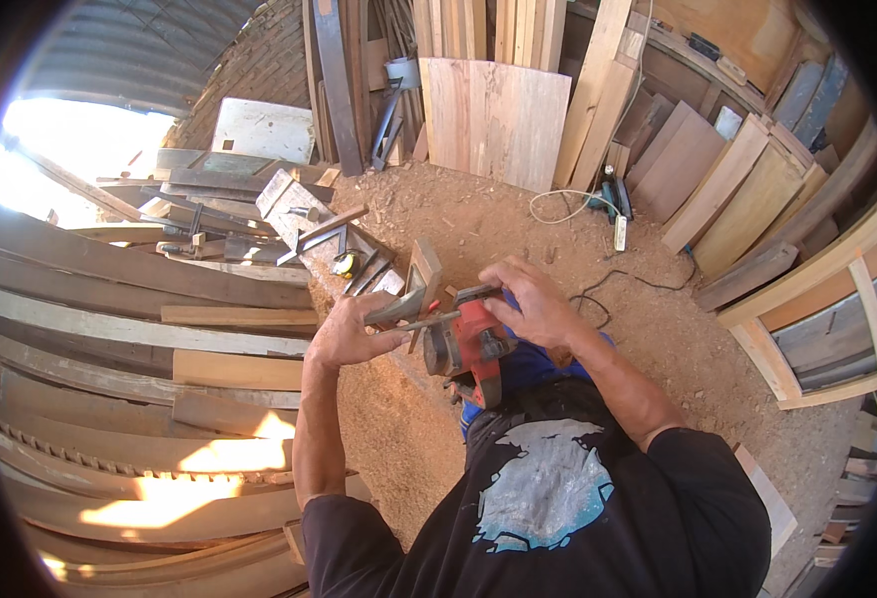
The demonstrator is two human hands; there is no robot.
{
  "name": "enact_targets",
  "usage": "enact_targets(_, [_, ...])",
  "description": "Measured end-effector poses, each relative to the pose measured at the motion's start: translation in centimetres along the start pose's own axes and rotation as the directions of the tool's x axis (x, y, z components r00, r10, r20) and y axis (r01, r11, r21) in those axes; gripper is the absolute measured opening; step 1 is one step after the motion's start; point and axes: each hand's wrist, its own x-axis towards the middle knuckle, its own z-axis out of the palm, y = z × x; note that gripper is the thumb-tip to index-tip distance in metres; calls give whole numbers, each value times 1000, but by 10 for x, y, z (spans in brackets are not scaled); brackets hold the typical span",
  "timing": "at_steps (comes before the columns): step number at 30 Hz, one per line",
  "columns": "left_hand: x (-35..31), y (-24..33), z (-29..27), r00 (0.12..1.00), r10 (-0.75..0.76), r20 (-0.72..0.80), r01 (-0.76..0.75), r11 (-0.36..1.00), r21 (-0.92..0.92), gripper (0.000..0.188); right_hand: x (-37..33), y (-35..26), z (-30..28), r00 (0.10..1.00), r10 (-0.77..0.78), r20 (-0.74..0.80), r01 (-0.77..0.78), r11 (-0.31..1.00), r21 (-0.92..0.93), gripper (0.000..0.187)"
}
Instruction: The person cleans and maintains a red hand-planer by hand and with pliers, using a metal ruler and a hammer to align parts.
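Observation:
A red and dark-grey handheld power tool [480, 344] sits in front of my body at lap height; its exact kind is hard to tell. My right hand [530, 302] closes over its upper right end, beside a dark flat part. To its left, my left hand [347, 331] grips a greyish flat piece [396, 307], thumb below and fingers above. A thin light-brown strip [432, 321] runs from near the left thumb towards the tool. Just beyond, a small wooden block [424, 267] stands tilted. Where these pieces meet the tool is partly hidden.
Long boards [139, 329] are stacked along the left. A plank [294, 204] ahead carries a yellow tape measure [344, 264] and a square. A wide panel [498, 125] leans at the back. A green power tool [613, 199] with a cord lies on the sawdust-covered floor [478, 214]. A wooden frame [817, 319] stands right.

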Motion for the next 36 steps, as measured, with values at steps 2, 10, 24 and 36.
enact_targets(2, [-2, 1, -1, 1000, -11, 2, 11, 1000, -5, 46, 4, 1, -2, 938, -326, -117, 285, 918, -275, 48])
enact_targets(10, [4, 7, 2, 999, -40, -32, 43, 993, 107, 48, 11, 19, 2, 965, -122, 230, 130, 991, -16, 66])
enact_targets(24, [4, 10, -1, 999, 27, 17, -27, 1000, 14, 45, 8, 1, -8, 951, -156, 267, 176, 983, -53, 66])
enact_targets(36, [16, 14, 32, 1000, -25, -12, 24, 998, -65, 45, 7, 9, -8, 967, -173, 188, 156, 982, 101, 63])
